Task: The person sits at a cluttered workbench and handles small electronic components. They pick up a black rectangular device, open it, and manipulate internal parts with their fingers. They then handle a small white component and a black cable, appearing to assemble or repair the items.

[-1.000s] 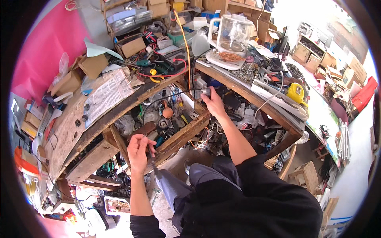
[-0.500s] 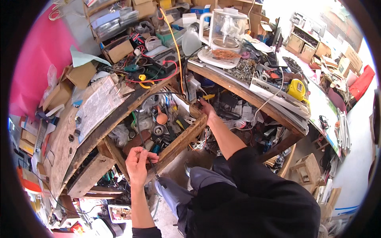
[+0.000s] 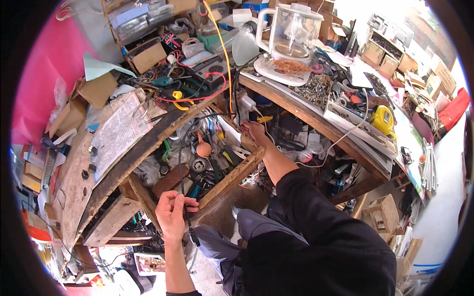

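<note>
My left hand (image 3: 171, 215) is closed in a pinch on a thin black cable (image 3: 181, 163), over the front board of a pulled-out wooden drawer (image 3: 232, 178). From the drawer's back the cable arches over its contents, then hangs past my fingers to a thicker black end (image 3: 194, 238) near my knee. My right hand (image 3: 255, 134) is at the drawer's far right corner, fingers curled and partly hidden; what they grip does not show. Inside the drawer lie an orange rubber bulb (image 3: 203, 149), pliers (image 3: 240, 152), a round metal part (image 3: 199, 166) and several other tools.
On the right bench (image 3: 296, 112) stand a clear blender jug (image 3: 295, 34), a pile of screws (image 3: 316, 90) and a yellow tape measure (image 3: 382, 120). A printed sheet (image 3: 120, 133) lies on the left bench. An orange cable (image 3: 223, 49) hangs between the benches. Clutter fills the space below.
The view has shifted slightly, moving the right bench rightward in the picture. Both hands keep nearly the same places at the drawer, the left still on the cable.
</note>
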{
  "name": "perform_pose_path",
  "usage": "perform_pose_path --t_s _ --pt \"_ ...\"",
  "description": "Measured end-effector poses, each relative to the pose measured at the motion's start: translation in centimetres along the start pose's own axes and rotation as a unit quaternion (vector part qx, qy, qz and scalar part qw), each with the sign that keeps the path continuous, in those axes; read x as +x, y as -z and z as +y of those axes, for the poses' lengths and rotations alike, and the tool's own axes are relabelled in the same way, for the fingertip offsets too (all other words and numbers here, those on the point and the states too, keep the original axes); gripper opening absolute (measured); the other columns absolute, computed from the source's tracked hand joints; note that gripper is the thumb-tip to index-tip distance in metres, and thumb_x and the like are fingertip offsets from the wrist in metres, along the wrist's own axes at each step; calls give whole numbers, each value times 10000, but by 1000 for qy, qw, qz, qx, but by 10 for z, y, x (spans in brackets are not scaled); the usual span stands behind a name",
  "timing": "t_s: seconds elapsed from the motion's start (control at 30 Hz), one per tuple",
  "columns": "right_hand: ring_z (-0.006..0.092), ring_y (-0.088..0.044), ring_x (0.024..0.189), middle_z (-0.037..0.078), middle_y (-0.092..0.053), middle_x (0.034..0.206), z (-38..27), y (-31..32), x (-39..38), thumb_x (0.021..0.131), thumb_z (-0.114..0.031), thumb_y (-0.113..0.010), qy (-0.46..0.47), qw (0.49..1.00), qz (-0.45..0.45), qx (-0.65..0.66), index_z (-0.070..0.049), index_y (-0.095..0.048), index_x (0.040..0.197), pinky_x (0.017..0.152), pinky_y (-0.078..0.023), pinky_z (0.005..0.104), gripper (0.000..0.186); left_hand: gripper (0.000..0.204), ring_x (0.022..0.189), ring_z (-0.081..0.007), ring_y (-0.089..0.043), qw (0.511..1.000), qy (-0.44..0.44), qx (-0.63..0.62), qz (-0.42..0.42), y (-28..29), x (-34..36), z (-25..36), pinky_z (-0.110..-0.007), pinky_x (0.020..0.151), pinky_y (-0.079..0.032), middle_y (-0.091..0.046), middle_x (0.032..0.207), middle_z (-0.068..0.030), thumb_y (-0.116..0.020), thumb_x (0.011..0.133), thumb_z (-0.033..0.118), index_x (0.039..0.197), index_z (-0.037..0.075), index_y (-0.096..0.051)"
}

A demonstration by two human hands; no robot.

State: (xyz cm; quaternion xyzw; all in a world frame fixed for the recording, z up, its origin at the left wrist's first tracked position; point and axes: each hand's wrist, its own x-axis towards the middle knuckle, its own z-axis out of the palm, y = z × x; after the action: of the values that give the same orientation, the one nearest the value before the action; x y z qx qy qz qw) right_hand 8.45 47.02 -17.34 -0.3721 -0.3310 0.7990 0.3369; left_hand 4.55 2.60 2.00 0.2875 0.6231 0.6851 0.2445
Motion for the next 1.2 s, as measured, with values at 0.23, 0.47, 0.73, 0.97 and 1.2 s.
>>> perform_pose_path --t_s 0.23,0.47,0.73,0.97,1.2 --pt "363 -713 1009 271 -624 1268 -5 -10 -5 947 52 -655 -4 999 -19 -27 115 -300 1484 826 -678 437 647 125 714 -206 -709 1000 0 6 11 -1 -1 1 -311 629 -602 -725 851 -174 -529 1070 133 1071 9 -513" --pt "325 -744 844 240 -695 1131 -16 -22 -23 934 6 -688 34 996 -15 -86 156 -478 1206 753 -679 421 375 120 746 -222 -715 1000 12 -5 13 1 -1 2 -327 655 -612 -728 866 -188 -534 1061 96 1074 -19 -505" --pt "263 -744 711 192 -736 933 -17 -24 -12 894 -19 -736 50 997 12 -58 92 -584 977 572 -644 371 205 135 753 -217 -713 1000 15 -1 19 -3 0 5 -326 661 -611 -729 870 -184 -545 1061 114 1076 -16 -510" --pt "218 -655 552 152 -673 703 -33 -34 -24 896 -36 -743 0 997 26 -73 92 -695 965 468 -581 337 153 148 767 -210 -715 999 23 -4 25 -2 -3 7 -322 666 -610 -730 872 -183 -558 1056 122 1073 -19 -516" --pt "160 -498 429 89 -597 548 -49 -38 -47 863 -185 -823 69 971 4 -230 17 -650 654 430 -313 352 338 136 756 -206 -714 999 31 5 31 -2 -2 8 -316 663 -609 -730 866 -187 -553 1055 104 1072 -26 -519"
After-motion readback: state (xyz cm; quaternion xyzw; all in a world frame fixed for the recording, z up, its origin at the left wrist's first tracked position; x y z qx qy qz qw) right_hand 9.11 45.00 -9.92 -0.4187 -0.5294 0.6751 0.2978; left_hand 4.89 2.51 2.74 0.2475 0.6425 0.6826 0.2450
